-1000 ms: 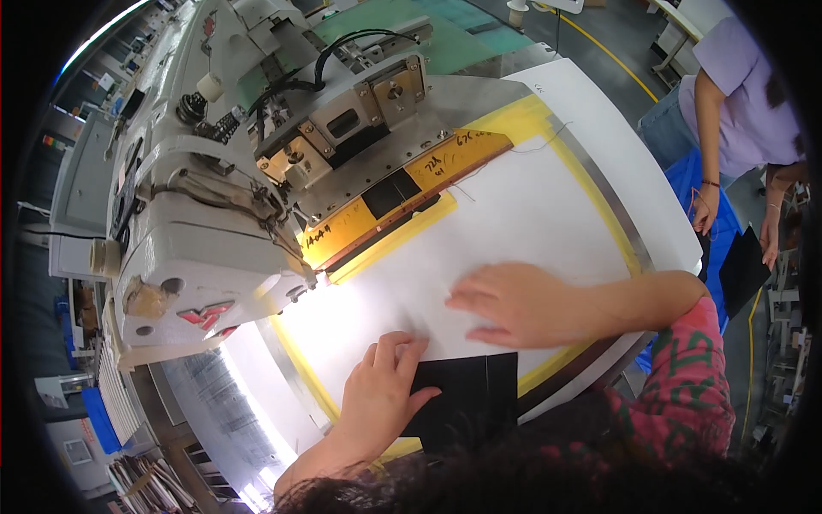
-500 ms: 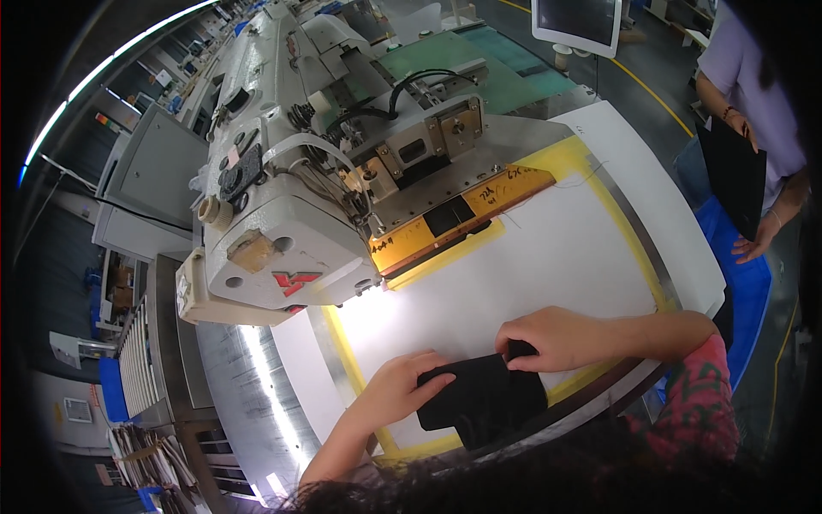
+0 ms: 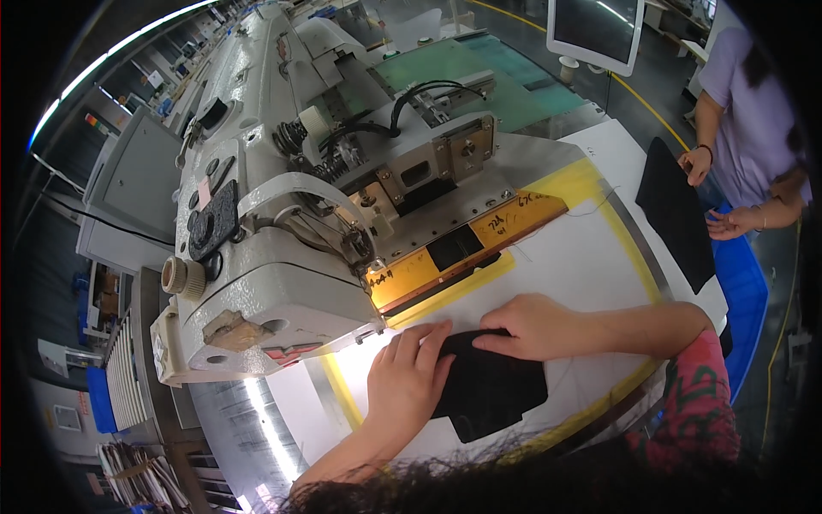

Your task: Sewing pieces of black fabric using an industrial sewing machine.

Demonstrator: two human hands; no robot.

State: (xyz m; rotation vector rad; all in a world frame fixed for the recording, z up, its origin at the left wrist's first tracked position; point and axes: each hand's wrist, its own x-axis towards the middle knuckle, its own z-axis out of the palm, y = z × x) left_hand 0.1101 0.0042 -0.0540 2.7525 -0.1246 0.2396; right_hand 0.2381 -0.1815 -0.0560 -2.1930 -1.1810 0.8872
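A cut piece of black fabric (image 3: 492, 385) lies on the white work surface (image 3: 565, 283) close in front of me, its lower edge stepped. My left hand (image 3: 404, 373) grips its upper left edge between thumb and fingers. At the top edge, my right hand (image 3: 539, 328) pinches the fabric, thumb over it and fingers curled. Just beyond my hands, the sewing machine's amber clamp plate (image 3: 514, 218) carries handwritten marks and a black patch. The machine head (image 3: 265, 300) stands to the left, with a bright light at its needle area.
Yellow tape (image 3: 629, 227) borders the white surface. At right, a black panel (image 3: 676, 214) is beside a co-worker's hands (image 3: 728, 223), above a blue bin (image 3: 741, 274). A monitor (image 3: 595, 34) stands at the back. Stacked papers (image 3: 141, 475) sit lower left.
The fabric's folded top edge has flattened, and both hands have moved closer together along it. The co-worker's black panel has shifted left and down onto the white surface's edge. My view has turned slightly.
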